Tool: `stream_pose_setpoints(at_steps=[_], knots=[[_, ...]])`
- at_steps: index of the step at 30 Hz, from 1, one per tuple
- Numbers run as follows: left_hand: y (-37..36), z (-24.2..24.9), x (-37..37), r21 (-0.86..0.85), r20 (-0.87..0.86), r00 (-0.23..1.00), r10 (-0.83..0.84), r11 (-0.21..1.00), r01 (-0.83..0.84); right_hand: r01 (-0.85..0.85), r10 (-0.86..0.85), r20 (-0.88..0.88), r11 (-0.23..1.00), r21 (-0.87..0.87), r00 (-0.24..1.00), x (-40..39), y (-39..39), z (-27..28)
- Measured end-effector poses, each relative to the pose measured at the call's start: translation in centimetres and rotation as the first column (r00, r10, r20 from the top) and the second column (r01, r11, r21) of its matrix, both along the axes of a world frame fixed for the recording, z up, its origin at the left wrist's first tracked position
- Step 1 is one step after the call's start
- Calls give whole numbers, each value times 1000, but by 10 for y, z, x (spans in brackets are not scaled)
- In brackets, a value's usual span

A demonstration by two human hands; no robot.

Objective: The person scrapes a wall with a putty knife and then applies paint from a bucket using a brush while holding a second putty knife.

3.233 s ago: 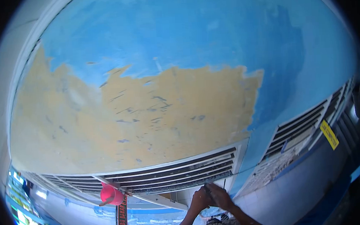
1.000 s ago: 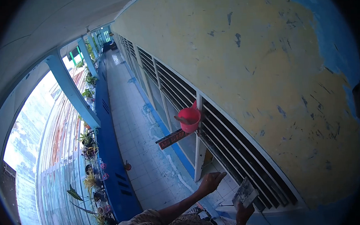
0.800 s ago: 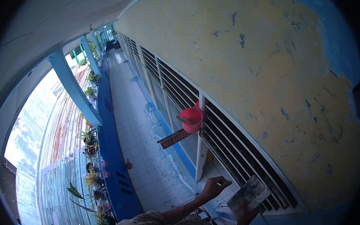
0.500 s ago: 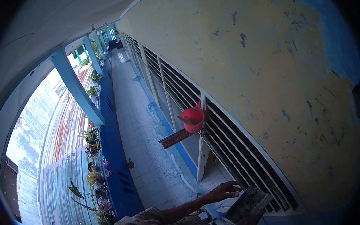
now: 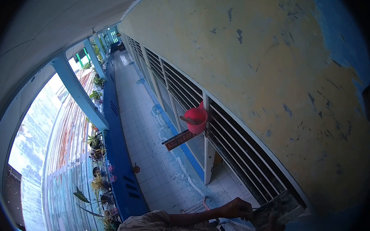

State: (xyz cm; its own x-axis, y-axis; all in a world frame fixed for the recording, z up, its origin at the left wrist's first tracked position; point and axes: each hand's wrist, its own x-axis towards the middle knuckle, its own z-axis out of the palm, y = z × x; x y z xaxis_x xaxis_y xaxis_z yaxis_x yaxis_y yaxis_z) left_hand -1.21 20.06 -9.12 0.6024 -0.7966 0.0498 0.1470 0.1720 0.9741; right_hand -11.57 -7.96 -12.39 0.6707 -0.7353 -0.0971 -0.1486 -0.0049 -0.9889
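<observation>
At the bottom right my right hand grips a flat, dark grey rectangular plate with a lighter strip along one edge. Smears mark its face. My left hand reaches in from a patterned sleeve, its fingers bunched together at the plate's near-left edge. Whether they pinch the plate or some small thing is hidden. Above the hands, a red dipper hangs at the window frame, with a brownish handle-like piece sticking out of it. A narrow board with lettering juts out beside it.
A yellow wall with scraped patches rises at right, above dark window slats. A tiled corridor runs away along a low blue wall with potted plants. Blue pillars stand at left.
The plate and both hands have moved right in view. My left hand's fingers, spread before, are now closed at the plate's edge. The view has shifted slightly.
</observation>
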Motion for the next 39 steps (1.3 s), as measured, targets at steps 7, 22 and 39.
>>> stream_pose_setpoints(at_steps=[7, 22, 39], knots=[[32, -54, -8, 314, 393, 885, -249, 941, 125, -191, 164, 147, 963, 192, 976, 34, -187, -58], [40, 65, 28, -73, 58, 938, 343, 938, -338, -387, 391, 98, 920, -58, 915, 20, 131, 68], [29, 62, 16, -186, 256, 884, 391, 917, -352, -168, 171, 45, 984, -66, 984, 7, 121, 95]])
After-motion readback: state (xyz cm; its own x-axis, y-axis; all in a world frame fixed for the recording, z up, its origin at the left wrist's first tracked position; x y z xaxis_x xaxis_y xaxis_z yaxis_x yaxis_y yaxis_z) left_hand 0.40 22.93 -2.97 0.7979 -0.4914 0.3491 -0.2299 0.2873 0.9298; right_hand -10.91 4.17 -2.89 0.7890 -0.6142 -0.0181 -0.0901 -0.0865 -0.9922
